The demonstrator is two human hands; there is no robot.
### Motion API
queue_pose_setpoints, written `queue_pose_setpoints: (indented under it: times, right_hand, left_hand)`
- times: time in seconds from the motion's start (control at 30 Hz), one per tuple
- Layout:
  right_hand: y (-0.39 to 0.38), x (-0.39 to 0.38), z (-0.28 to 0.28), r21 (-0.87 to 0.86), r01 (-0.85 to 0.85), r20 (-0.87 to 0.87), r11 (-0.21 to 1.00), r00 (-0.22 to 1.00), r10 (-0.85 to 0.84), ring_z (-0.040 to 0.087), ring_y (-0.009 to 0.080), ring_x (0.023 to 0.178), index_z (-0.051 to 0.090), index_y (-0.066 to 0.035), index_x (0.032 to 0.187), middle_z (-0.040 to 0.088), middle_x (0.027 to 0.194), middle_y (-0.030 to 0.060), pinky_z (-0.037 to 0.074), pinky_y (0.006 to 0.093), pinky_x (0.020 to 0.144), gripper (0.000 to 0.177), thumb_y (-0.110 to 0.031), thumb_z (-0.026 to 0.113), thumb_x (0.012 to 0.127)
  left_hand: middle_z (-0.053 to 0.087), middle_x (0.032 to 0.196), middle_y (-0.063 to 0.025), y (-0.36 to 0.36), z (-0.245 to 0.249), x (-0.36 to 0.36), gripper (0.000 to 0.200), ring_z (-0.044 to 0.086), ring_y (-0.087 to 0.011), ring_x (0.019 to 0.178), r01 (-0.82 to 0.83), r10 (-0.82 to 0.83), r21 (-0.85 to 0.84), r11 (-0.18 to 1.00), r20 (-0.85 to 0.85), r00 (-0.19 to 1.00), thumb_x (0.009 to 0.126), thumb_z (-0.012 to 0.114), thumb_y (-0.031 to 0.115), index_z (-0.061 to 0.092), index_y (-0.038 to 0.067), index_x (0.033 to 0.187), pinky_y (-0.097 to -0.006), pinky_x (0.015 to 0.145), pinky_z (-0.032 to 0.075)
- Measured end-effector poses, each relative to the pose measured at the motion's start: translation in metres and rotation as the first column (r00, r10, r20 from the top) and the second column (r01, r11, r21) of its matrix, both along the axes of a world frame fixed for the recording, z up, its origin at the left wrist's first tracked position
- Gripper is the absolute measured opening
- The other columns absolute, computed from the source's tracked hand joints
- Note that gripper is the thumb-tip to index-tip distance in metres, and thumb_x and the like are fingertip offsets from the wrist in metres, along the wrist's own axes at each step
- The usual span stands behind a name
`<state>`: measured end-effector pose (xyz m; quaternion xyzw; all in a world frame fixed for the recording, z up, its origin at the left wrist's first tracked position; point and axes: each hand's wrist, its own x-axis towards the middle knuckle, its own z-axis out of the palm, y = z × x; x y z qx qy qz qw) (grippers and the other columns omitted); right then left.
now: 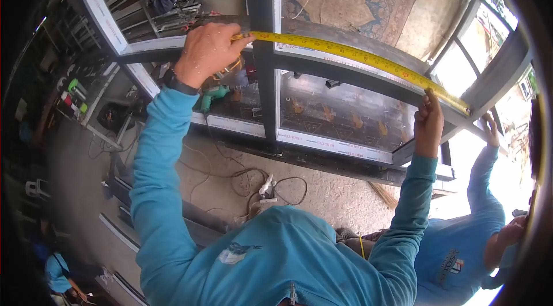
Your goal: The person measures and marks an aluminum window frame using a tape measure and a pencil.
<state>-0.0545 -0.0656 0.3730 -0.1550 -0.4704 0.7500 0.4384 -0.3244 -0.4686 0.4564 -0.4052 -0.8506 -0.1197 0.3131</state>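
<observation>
A yellow tape measure [345, 52] is stretched along a dark metal frame [264, 84] with white protective film strips. My left hand [208, 51] is closed, its thumb and forefinger pinching the tape at its left end, beside the upright bar. Further right, my right hand [429, 119] is raised with its fingers closed at the tape's lower edge. Whether it also holds something small is hidden. The tape's far right end lies against a corner of the frame.
A co-worker in a blue shirt [449, 254] stands at right, one hand [491, 129] at the frame. Behind the frame are a green power drill [214, 97] and a patterned rug [345, 4]. Cables and a white power strip [266, 186] lie on the floor.
</observation>
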Motion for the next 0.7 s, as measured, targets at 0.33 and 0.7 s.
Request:
queue_pose_setpoints:
  times: [0.33,0.7]
  right_hand:
    - [-0.004,-0.008,0.002,0.007,0.131,0.06,0.991,0.989,-0.132,0.043,0.0031,0.053,0.064,-0.001,0.108,0.052,0.069,-0.003,0.032,0.0157,0.043,0.021,-0.018,0.062,0.096]
    - [-0.01,-0.013,0.006,0.008,0.182,0.07,0.983,0.981,-0.182,0.043,0.0047,0.051,0.064,-0.001,0.11,0.049,0.065,-0.0029,0.031,0.0172,0.042,0.022,-0.017,0.063,0.094]
  left_hand:
    - [0.066,0.071,-0.0159,-0.003,-0.004,-0.002,0.024,0.065,-0.0361,0.068,0.084,-0.084,0.012,0.996,0.087,0.993,0.087,0.065,0.03,0.072,0.007,0.086,-0.0458,0.062,0.051]
    - [0.067,0.07,-0.0174,-0.005,0.004,-0.01,0.027,0.067,-0.0372,0.069,0.113,-0.108,-0.058,0.992,0.083,0.991,0.087,0.064,0.032,0.074,0.007,0.085,-0.0468,0.068,0.054]
